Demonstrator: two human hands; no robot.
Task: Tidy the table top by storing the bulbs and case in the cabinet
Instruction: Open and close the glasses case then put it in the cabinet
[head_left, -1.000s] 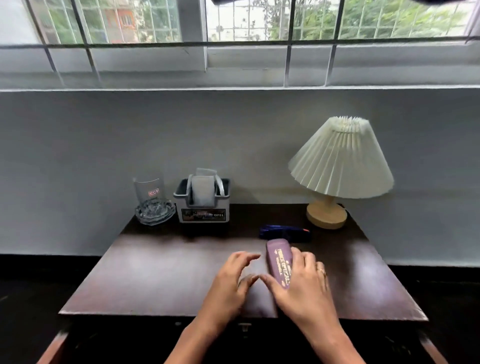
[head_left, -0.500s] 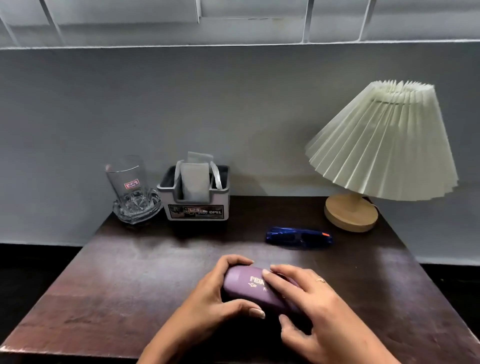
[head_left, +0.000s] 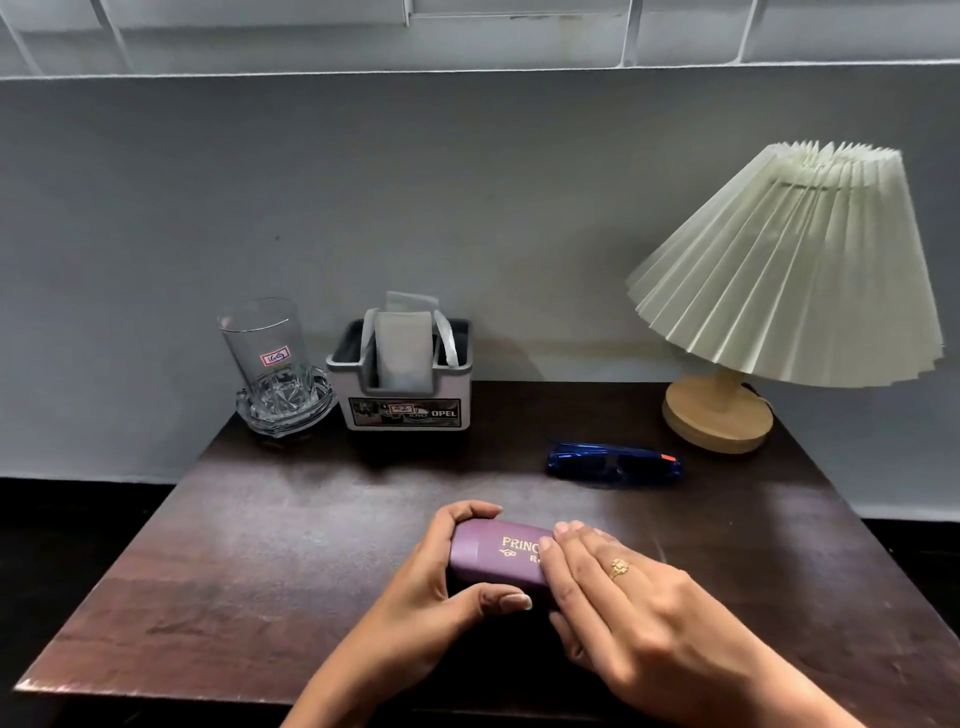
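Left hand (head_left: 439, 587): near centre of the table, curled around the left end of the purple case, fingers over its far edge and thumb along its near edge, gripping it.
Right hand (head_left: 623, 608): just right of the left hand, fingers laid flat across the right part of the case lid, thumb tucked under the near side; a gold ring on one finger.
Purple case (head_left: 496, 553): lying lengthwise left to right on the near middle of the table, held between both hands; gold lettering partly covered by the right fingers; lid closed.
Table (head_left: 260, 561): dark brown wood, set against the wall.
Blue glasses (head_left: 613, 464): folded, lying flat beyond the case and a little to the right, apart from the hands, with an orange mark at the right end.
Lamp (head_left: 789, 275): far right corner, cream pleated shade tilted on a round wooden base.
Grey holder (head_left: 408, 400): far side, left of centre, against the wall, with pale folded items standing in it and an "OPEL" label on the front.
Glass tumbler (head_left: 265, 353): far left, just beside the holder, standing in a cut-glass dish; small red-framed sticker on its side.
Bulbs and cabinet: cannot tell where they are from this view.
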